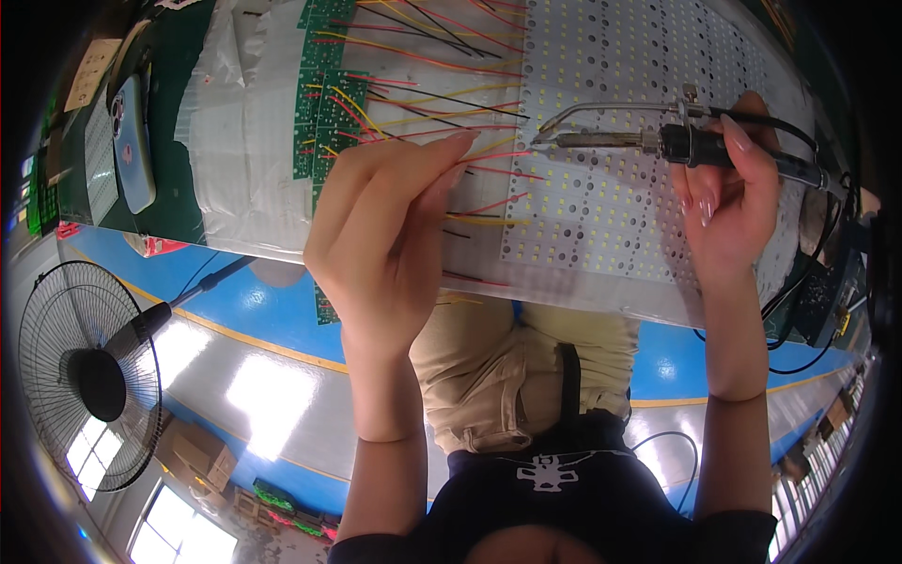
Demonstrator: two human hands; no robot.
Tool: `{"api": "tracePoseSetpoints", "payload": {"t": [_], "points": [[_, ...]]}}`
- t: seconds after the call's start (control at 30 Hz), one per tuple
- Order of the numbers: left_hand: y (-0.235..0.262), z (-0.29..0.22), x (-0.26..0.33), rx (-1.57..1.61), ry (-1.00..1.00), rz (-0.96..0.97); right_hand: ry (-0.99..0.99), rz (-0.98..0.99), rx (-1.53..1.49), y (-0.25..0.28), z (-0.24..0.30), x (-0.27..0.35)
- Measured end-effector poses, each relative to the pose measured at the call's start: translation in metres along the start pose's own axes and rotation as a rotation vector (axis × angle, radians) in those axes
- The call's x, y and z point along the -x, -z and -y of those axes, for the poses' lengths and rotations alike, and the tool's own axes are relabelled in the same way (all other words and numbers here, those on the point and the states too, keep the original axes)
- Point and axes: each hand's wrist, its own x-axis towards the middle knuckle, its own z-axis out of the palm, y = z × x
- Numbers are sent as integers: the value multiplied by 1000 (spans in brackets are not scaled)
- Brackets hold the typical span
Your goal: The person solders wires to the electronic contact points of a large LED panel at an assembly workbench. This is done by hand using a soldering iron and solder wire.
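Head view: a soldering station seen from above, with both hands of the seated person at work over a white LED panel (601,202). The right hand (738,193) grasps a soldering iron (678,145) by its black handle; the shaft points left, and its tip lies near the panel's left edge, contact with a pad being too small to tell. A curved metal feed tube (620,106) is clamped above the shaft and bends down toward the same tip. The left hand (376,211) is closed in a pinch, thumb and forefinger together on the wires (498,153), just left of the iron's tip; which strand is gripped cannot be told. Red, yellow and black strands run in rows between the panel and the green circuit boards (316,103), which stand in a column left of centre, partly behind the left hand. Farther left, translucent plastic sheeting (246,122) covers the table, and a light-blue phone (134,150) lies beyond it near the edge. Lower left, a black pedestal fan (99,385) stands over the floor, with cardboard boxes (199,461) beside it
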Motion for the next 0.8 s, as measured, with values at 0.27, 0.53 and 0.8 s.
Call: {"api": "tracePoseSetpoints", "payload": {"t": [0.27, 0.53, 0.8], "points": [[-4, 7, 6, 37, 1, 28, 3, -39, 34, -3, 1, 1], [-6, 10, 5, -96, -79, 73, 20, -30, 78, -2, 0, 5], [-9, 11, 7, -123, -63, 47, 11, -26, 85, -4, 0, 7]]}}
